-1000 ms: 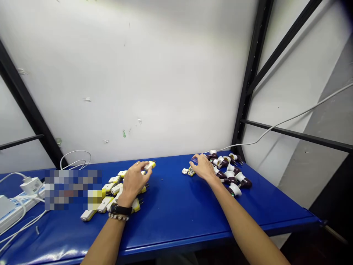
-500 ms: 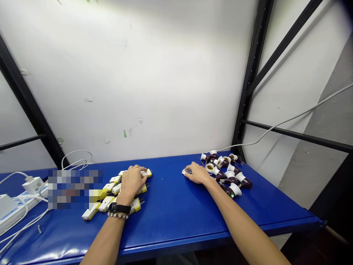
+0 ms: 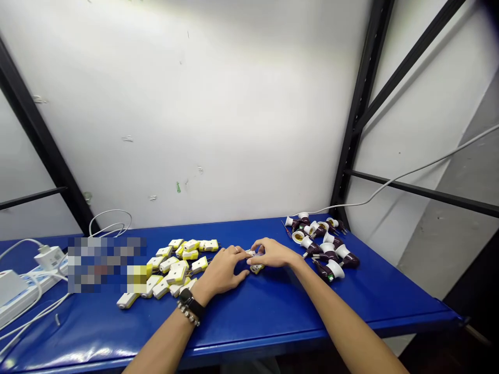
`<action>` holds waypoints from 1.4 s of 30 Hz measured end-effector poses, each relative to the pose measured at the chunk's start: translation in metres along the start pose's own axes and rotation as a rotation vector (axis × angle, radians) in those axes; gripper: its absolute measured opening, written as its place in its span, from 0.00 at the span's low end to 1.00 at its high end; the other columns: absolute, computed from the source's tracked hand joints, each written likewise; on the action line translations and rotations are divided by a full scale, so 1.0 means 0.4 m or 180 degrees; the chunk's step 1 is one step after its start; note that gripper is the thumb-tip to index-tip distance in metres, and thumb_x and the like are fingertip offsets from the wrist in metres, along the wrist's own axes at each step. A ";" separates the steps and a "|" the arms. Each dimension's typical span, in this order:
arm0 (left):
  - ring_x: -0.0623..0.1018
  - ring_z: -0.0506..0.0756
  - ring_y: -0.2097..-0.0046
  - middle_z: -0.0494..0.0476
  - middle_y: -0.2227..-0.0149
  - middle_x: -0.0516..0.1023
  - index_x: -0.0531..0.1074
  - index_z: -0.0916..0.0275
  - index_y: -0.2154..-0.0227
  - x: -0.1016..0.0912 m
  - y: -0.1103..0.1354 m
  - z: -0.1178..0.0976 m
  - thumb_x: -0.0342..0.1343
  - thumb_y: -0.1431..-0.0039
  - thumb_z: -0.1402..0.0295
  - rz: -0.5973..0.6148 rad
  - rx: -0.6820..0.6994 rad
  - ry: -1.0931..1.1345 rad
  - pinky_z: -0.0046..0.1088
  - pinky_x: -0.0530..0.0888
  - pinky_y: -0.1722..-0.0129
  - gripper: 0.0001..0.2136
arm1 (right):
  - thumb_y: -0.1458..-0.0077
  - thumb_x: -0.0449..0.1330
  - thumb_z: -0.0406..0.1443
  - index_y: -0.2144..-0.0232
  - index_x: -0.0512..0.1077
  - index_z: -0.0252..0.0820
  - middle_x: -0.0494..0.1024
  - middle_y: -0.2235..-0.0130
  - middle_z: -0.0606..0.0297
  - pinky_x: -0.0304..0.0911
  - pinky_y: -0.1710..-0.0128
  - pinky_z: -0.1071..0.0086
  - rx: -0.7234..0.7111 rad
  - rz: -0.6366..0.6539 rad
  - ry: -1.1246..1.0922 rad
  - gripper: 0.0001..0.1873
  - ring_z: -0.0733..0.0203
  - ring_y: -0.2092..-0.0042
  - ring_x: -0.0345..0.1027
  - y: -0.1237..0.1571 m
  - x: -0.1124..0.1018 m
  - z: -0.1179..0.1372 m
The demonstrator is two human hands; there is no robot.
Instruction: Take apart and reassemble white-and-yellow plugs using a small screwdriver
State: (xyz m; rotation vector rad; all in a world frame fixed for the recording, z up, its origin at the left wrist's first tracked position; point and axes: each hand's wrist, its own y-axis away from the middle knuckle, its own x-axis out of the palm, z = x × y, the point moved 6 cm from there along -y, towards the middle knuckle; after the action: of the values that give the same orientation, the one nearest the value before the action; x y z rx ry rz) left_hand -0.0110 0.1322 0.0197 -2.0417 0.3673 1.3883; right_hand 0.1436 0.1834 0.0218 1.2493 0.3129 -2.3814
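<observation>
My left hand rests low over the table, with its thumb and fingertips around the near side of a small white-and-yellow plug piece. From the other side my right hand curls over the same piece, its thumb and forefinger bent together. The hands almost touch. Dark spots show on the piece, but the fingers cover most of it. Left of my left hand lies a loose heap of white-and-yellow plugs, several with metal pins showing.
Purple-and-white lamp holders with plugs cluster at the right back, beside a thin screwdriver. A white power strip with cables lies at the left, next to a blurred-out patch. Black shelf posts frame the blue table.
My left hand has moved right, off the plug heap, to meet my right hand. My right hand has shifted slightly, and a white-and-yellow piece now shows between them.
</observation>
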 end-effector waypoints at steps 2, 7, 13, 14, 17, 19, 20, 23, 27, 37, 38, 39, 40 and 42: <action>0.75 0.61 0.50 0.57 0.51 0.77 0.75 0.53 0.49 0.017 -0.002 -0.006 0.58 0.38 0.66 0.0043 0.0015 -0.0040 0.36 0.70 0.51 0.14 | 0.58 0.71 0.52 0.52 0.78 0.42 0.83 0.58 0.59 0.69 0.64 0.69 -0.0110 0.0218 -0.0133 0.32 0.54 0.60 0.77 0.008 -0.011 0.000; 0.73 0.61 0.47 0.57 0.45 0.74 0.72 0.52 0.46 0.024 -0.009 0.004 0.56 0.36 0.68 -0.0041 0.0060 -0.0281 0.39 0.68 0.47 0.16 | 0.65 0.75 0.42 0.58 0.81 0.43 0.81 0.60 0.63 0.66 0.63 0.70 -0.0339 0.0486 -0.0208 0.27 0.54 0.58 0.74 0.017 -0.024 -0.017; 0.73 0.61 0.51 0.56 0.52 0.78 0.74 0.56 0.56 0.027 -0.012 0.004 0.55 0.35 0.66 0.0049 -0.0001 -0.0368 0.38 0.69 0.52 0.07 | 0.68 0.75 0.42 0.65 0.81 0.40 0.77 0.68 0.68 0.61 0.70 0.73 -0.0189 0.0570 -0.0065 0.24 0.61 0.68 0.69 0.001 -0.026 -0.058; 0.74 0.61 0.52 0.56 0.54 0.78 0.74 0.56 0.57 0.027 -0.010 0.005 0.55 0.34 0.66 0.0042 -0.0023 -0.0359 0.37 0.69 0.54 0.06 | 0.68 0.76 0.42 0.65 0.80 0.40 0.77 0.69 0.68 0.60 0.71 0.73 -0.0170 0.0593 -0.0052 0.24 0.61 0.68 0.69 0.000 -0.028 -0.064; 0.76 0.59 0.55 0.57 0.57 0.77 0.72 0.57 0.57 0.031 -0.006 0.010 0.49 0.31 0.67 0.0025 -0.0057 -0.0297 0.34 0.70 0.57 0.07 | 0.66 0.75 0.43 0.65 0.79 0.39 0.77 0.69 0.67 0.60 0.71 0.73 -0.0164 0.0586 -0.0031 0.24 0.61 0.68 0.68 -0.002 -0.035 -0.077; 0.77 0.58 0.57 0.57 0.59 0.78 0.71 0.58 0.54 0.034 -0.004 0.019 0.44 0.29 0.68 -0.0003 -0.0121 -0.0227 0.33 0.70 0.58 0.11 | 0.65 0.75 0.43 0.65 0.79 0.39 0.76 0.68 0.67 0.60 0.70 0.72 -0.0200 0.0583 -0.0034 0.24 0.61 0.68 0.67 -0.004 -0.033 -0.078; 0.77 0.58 0.57 0.57 0.59 0.78 0.71 0.58 0.52 0.035 -0.004 0.025 0.43 0.28 0.68 -0.0024 -0.0167 -0.0162 0.33 0.71 0.57 0.12 | 0.65 0.75 0.43 0.65 0.79 0.39 0.76 0.68 0.67 0.60 0.70 0.72 -0.0223 0.0585 -0.0040 0.23 0.61 0.68 0.67 -0.005 -0.030 -0.076; 0.78 0.58 0.56 0.56 0.58 0.80 0.73 0.57 0.52 0.037 -0.005 0.035 0.41 0.28 0.68 -0.0032 -0.0232 0.0106 0.32 0.71 0.56 0.14 | 0.65 0.74 0.42 0.64 0.79 0.39 0.76 0.67 0.67 0.60 0.69 0.73 -0.0299 0.0577 -0.0068 0.23 0.61 0.67 0.67 -0.009 -0.019 -0.067; 0.78 0.59 0.53 0.58 0.55 0.80 0.76 0.57 0.52 0.028 -0.003 0.032 0.43 0.29 0.67 -0.0065 -0.0179 0.0104 0.34 0.72 0.53 0.16 | 0.65 0.74 0.41 0.63 0.79 0.40 0.76 0.67 0.67 0.60 0.69 0.72 -0.0357 0.0572 -0.0110 0.23 0.62 0.67 0.66 -0.012 -0.009 -0.061; 0.77 0.57 0.59 0.57 0.57 0.80 0.76 0.57 0.51 0.016 0.002 0.058 0.56 0.36 0.66 -0.0251 -0.0261 0.0738 0.33 0.72 0.55 0.12 | 0.65 0.75 0.44 0.63 0.81 0.38 0.79 0.66 0.65 0.60 0.68 0.70 -0.0369 0.0469 -0.0390 0.25 0.59 0.66 0.69 -0.015 -0.007 -0.058; 0.77 0.56 0.60 0.56 0.58 0.80 0.77 0.57 0.52 0.014 0.001 0.059 0.57 0.36 0.66 -0.0308 -0.0264 0.0826 0.33 0.72 0.56 0.11 | 0.65 0.75 0.44 0.64 0.81 0.38 0.79 0.67 0.65 0.60 0.68 0.70 -0.0386 0.0470 -0.0452 0.24 0.59 0.66 0.69 -0.016 -0.002 -0.055; 0.77 0.56 0.61 0.56 0.59 0.80 0.77 0.57 0.53 0.015 -0.001 0.058 0.58 0.37 0.65 -0.0330 -0.0259 0.0898 0.32 0.72 0.57 0.11 | 0.65 0.75 0.44 0.64 0.81 0.38 0.80 0.67 0.65 0.60 0.67 0.70 -0.0407 0.0467 -0.0516 0.24 0.58 0.65 0.69 -0.018 0.003 -0.051; 0.77 0.56 0.62 0.56 0.59 0.81 0.77 0.57 0.54 0.018 -0.002 0.056 0.59 0.38 0.64 -0.0324 -0.0253 0.0952 0.32 0.72 0.59 0.11 | 0.65 0.75 0.45 0.65 0.81 0.38 0.80 0.67 0.65 0.60 0.67 0.71 -0.0428 0.0460 -0.0579 0.24 0.58 0.65 0.69 -0.020 0.008 -0.048; 0.77 0.55 0.64 0.55 0.59 0.81 0.78 0.57 0.56 0.025 -0.003 0.054 0.61 0.38 0.63 -0.0298 -0.0271 0.1021 0.31 0.72 0.60 0.10 | 0.66 0.75 0.46 0.66 0.81 0.38 0.80 0.67 0.65 0.60 0.67 0.71 -0.0454 0.0420 -0.0695 0.24 0.58 0.64 0.70 -0.024 0.017 -0.043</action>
State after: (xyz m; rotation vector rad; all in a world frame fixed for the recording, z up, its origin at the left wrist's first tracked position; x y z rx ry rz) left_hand -0.0222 0.1482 0.0059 -2.3259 0.3473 1.0366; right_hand 0.1480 0.1968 0.0063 0.9082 0.3154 -2.3109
